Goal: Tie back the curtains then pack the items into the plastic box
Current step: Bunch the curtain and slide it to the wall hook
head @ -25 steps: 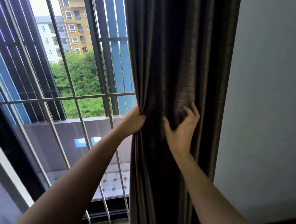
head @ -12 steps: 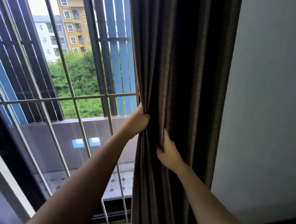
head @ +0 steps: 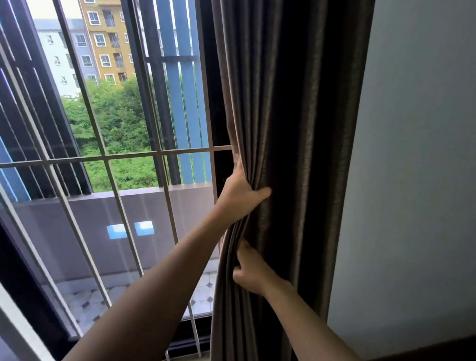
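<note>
Right hand (head: 250, 270) has dropped below left hand (head: 239, 196). It lay flat on the cloth and now clutches the folds. Left hand grips the edge. Curtain (head: 296, 108) is bunched narrower beside the wall (head: 424, 170), probably near ready for tying. Count: one curtain, two hands. No tie-back or plastic box in sight.

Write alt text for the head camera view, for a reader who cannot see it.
Two bare hands hold a dark brown curtain beside a grey wall: the left hand grips its edge, the right hand holds the folds lower down. To the left, a barred window shows trees and apartment blocks.
</note>
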Demonstrator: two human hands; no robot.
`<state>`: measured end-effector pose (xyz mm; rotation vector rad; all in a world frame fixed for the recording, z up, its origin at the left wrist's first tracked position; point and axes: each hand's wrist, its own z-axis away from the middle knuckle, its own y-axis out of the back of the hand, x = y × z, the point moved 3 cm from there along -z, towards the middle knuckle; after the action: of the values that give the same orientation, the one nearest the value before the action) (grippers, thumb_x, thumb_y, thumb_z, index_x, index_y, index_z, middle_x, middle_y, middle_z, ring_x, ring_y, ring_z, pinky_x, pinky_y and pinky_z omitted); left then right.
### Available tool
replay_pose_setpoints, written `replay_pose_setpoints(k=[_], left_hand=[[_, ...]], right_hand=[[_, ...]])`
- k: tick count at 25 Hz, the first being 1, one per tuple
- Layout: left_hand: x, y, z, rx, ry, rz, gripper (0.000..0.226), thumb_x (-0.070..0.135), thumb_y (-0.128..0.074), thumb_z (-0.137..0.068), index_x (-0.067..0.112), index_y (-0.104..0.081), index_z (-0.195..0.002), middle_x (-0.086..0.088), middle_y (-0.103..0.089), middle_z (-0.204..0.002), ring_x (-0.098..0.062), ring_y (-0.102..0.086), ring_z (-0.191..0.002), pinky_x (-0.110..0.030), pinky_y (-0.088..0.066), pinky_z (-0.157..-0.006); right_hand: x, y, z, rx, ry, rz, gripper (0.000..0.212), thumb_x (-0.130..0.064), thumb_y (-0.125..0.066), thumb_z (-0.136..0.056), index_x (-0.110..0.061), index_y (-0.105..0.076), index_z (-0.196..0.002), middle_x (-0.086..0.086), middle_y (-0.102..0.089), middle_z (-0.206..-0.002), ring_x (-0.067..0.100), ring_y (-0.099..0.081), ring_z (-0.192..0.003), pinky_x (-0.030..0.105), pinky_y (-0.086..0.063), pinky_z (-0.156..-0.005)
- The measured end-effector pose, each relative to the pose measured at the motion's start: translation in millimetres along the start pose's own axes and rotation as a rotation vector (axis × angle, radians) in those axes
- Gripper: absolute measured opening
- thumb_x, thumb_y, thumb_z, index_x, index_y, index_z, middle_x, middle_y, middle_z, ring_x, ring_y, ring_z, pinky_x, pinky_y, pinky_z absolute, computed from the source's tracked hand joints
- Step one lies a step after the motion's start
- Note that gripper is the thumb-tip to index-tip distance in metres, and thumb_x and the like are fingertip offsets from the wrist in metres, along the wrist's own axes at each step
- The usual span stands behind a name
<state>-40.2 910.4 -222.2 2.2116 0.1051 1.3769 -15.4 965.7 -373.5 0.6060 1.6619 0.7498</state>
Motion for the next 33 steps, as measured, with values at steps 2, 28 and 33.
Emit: replay_pose_setpoints(k=[2, 28, 33], left_hand=[[-4, 6, -4, 0.075, -0.001, -0.066, 0.071, 0.005, -0.048, -0.075, 0.013, -0.028, -0.142, -0.017, -0.046, -0.138, -0.035, -0.042, -0.129, -0.049, -0.04, -0.105], [3, 2, 2, -0.059, 0.064, 0.042, 0.076, 0.029, -0.066, -0.061, 0.014, -0.04, -0.131, 0.0, -0.056, -0.109, -0.019, -0.055, -0.106, -0.031, -0.047, -0.088], [5, 5, 0, 0.005, 0.056, -0.085, 0.082, 0.009, -0.054, -0.077, 0.018, -0.016, -0.149, -0.013, -0.035, -0.149, -0.032, -0.033, -0.136, -0.042, -0.034, -0.11]], right_hand=[[-4, 20, 11, 0.093, 0.083, 0.028, 0.054, -0.024, -0.053, -0.07, -0.019, -0.047, -0.123, 0.007, -0.063, -0.113, 0.024, -0.06, -0.106, 0.033, -0.049, -0.093], [-30, 44, 10, -0.01, -0.061, 0.003, 0.081, -0.004, -0.059, -0.072, -0.005, -0.018, -0.142, 0.014, -0.036, -0.135, 0.026, -0.038, -0.128, 0.032, -0.035, -0.109], [-27, 68, 23, 0.179, 0.036, 0.056, 0.053, -0.008, -0.054, -0.073, -0.008, -0.049, -0.126, 0.017, -0.059, -0.113, 0.031, -0.058, -0.107, 0.021, -0.041, -0.088]])
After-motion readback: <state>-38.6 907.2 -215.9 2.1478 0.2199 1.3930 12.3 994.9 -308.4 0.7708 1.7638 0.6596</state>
